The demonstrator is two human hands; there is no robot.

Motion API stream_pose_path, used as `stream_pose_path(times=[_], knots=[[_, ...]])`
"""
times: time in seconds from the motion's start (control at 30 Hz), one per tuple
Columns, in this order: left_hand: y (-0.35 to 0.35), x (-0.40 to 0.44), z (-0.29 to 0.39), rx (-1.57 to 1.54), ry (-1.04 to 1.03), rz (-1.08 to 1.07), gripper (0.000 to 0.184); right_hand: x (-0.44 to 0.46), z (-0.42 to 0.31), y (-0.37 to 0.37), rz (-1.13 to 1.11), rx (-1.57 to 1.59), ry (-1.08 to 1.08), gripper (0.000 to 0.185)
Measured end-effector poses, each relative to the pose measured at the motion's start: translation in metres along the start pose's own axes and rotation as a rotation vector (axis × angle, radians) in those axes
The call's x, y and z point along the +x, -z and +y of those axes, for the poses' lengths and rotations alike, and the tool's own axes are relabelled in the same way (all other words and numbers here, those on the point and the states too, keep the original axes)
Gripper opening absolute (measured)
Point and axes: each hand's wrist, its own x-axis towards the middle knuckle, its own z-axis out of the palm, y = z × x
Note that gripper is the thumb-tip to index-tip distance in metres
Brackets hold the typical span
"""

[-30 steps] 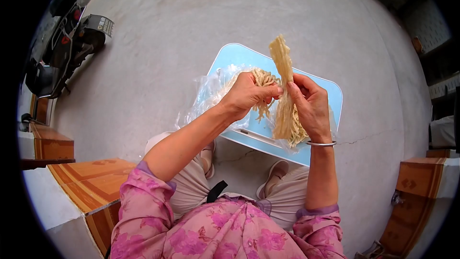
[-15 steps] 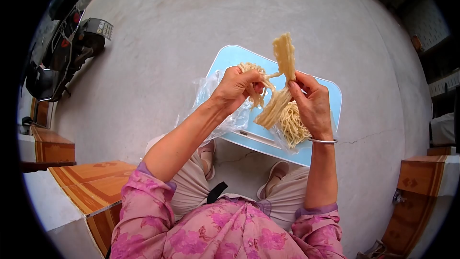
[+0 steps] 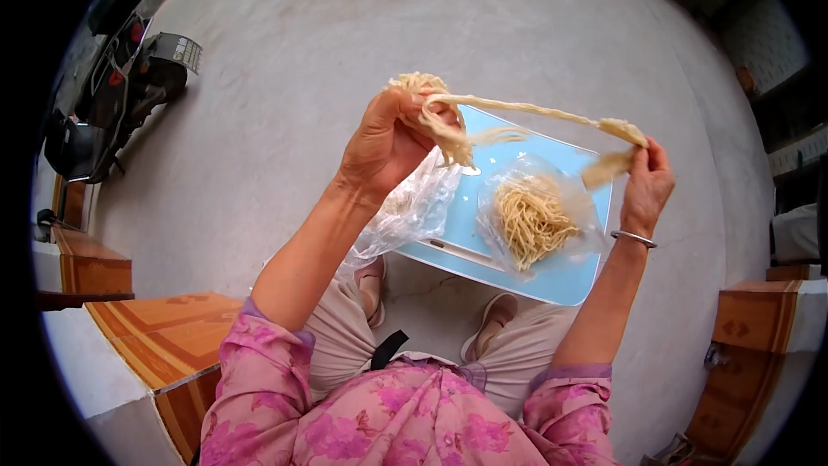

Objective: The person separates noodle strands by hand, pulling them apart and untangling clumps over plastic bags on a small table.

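Note:
My left hand (image 3: 384, 142) is closed around a bunch of pale noodles (image 3: 420, 85), raised above the left side of the light blue table. Out to the right, my right hand (image 3: 647, 185) pinches a flat clump of stuck-together noodles (image 3: 623, 130). A long strand (image 3: 526, 107) stretches between the two hands, joining bunch and clump. Part of the clump hangs blurred below my right fingers. Under the strand, a loose pile of noodles (image 3: 533, 224) lies on a clear plastic sheet or bag (image 3: 576, 185) on the table.
The small blue folding table (image 3: 470, 216) stands before my knees. A crumpled clear plastic bag (image 3: 423, 207) hangs over its left edge. A motorbike (image 3: 129, 78) is parked at the left. Orange-tiled ledges (image 3: 164, 328) flank me on both sides.
My hands have moved apart, the left up and leftward, the right out to the right with the flat clump. A strand now stretches between them, and the pile on the table shows more fully.

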Motion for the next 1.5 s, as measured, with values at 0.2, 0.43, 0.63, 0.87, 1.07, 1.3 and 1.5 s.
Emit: stream_pose_path(times=[0.2, 0.43, 0.63, 0.87, 1.07, 1.3, 1.5], knots=[[0.014, 0.0, 0.025, 0.157, -0.106, 0.089, 0.016, 0.023, 0.024, 0.048, -0.049, 0.679, -0.363, 0.021], [0.001, -0.002, -0.023, 0.415, 0.065, 0.124, 0.008, -0.062, -0.066, -0.044, -0.651, 0.964, -0.512, 0.025], [-0.004, -0.005, -0.041, 0.536, 0.117, 0.095, 0.015, -0.097, -0.076, -0.072, -0.754, 0.526, -0.48, 0.02], [0.007, -0.003, -0.043, 0.257, 0.234, 0.052, 0.015, -0.095, -0.07, -0.072, -0.693, 0.603, -0.484, 0.016], [0.002, -0.001, -0.036, 0.138, 0.174, 0.082, 0.013, -0.088, -0.07, -0.071, -0.616, 0.8, -0.619, 0.013], [0.009, 0.005, -0.013, -0.078, 0.338, 0.107, 0.019, -0.042, -0.033, -0.035, -0.558, 0.998, -0.589, 0.011], [0.044, 0.012, 0.025, -0.149, 0.136, 0.27, 0.017, 0.023, 0.009, 0.065, 0.029, 1.329, -0.396, 0.009]])
